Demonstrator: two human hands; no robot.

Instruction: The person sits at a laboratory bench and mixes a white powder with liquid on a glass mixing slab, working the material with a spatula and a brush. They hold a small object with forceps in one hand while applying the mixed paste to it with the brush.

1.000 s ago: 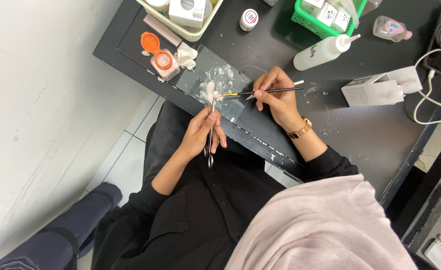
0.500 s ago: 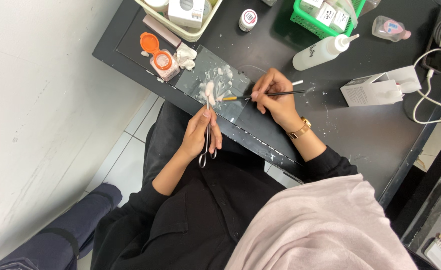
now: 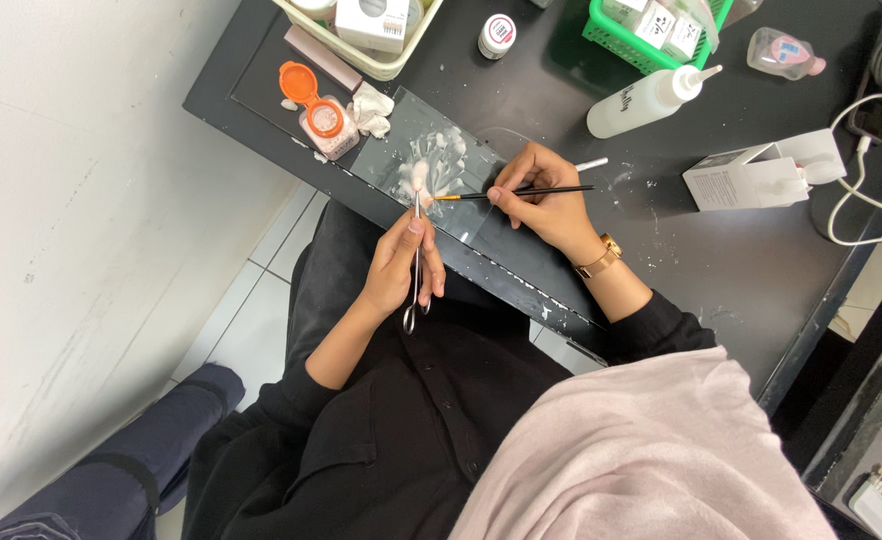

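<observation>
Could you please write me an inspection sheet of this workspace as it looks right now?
Surface: dark table, flecked with white residue near its front edge.
Job's things: small white piece gripped in metal forceps; thin brush with its tip by the piece; glass slab smeared with white paste.
Clutter: open orange-lidded jar, crumpled tissue, white squeeze bottle, green basket, cream tray, small round jar, white box.
Hands: left hand holds the forceps; right hand holds the brush.
Cables: white cable and plug at the table's right end.
Surroundings: white wall, tiled floor.
</observation>
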